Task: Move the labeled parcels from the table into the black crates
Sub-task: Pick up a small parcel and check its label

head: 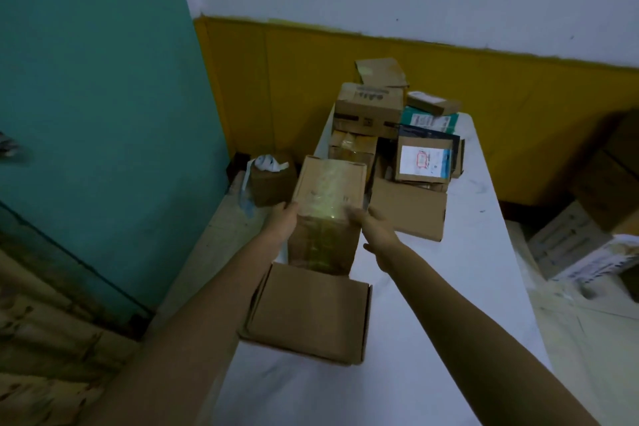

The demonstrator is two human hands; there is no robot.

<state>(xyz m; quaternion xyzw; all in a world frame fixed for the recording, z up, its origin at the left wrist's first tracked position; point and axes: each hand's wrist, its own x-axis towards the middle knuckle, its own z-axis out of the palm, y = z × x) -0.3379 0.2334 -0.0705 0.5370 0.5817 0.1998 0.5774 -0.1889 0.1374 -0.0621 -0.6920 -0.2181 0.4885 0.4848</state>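
Note:
A tall brown cardboard parcel (328, 204) sealed with clear tape stands at the left edge of the white table (432, 322). My left hand (283, 221) holds its left side and my right hand (371, 226) grips its right side, fingers over the top front edge. A flat brown box (307, 313) lies just in front of it. Behind it lies a pile of parcels, among them a box with a white label (423, 159) and a larger brown carton (368, 111). No black crate is in view.
A flat cardboard box (409, 214) lies right of the held parcel. A small brown parcel with white paper (271, 180) sits left of the table, lower down. A teal panel (96, 97) stands on the left. Cartons (587, 245) sit on the floor at right.

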